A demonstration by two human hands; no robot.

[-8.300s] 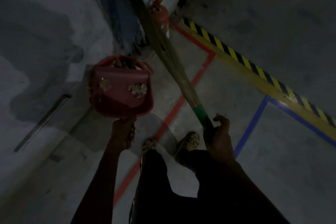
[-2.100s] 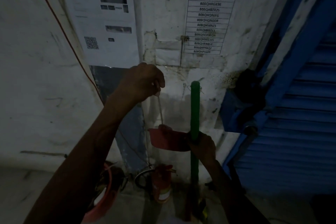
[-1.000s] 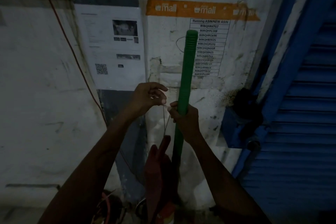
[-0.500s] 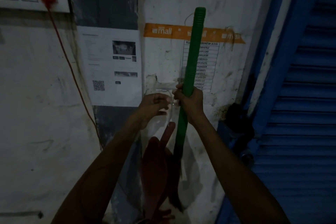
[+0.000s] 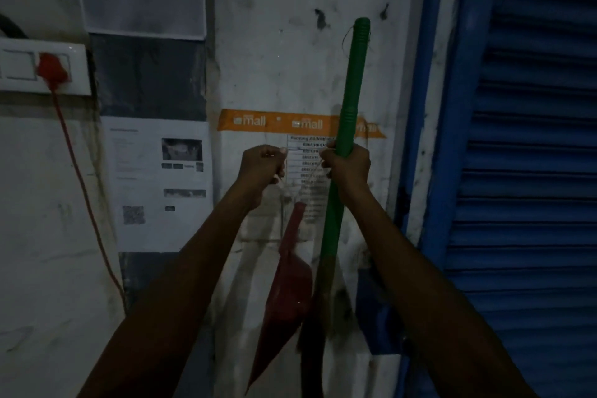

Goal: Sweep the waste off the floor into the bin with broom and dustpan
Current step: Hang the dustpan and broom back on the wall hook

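Both hands higher up wall than half second ago — right hand [image 5: 347, 165] clenched around green broom [image 5: 350, 100], left hand [image 5: 262, 165] pinching thin string [image 5: 292, 194]; red dustpan [image 5: 286, 294] dangles below, beside handle.

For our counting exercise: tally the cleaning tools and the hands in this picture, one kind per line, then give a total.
Brooms: 1, green handle
Dustpans: 1, red
Hands: 2, left, right
Total: 4
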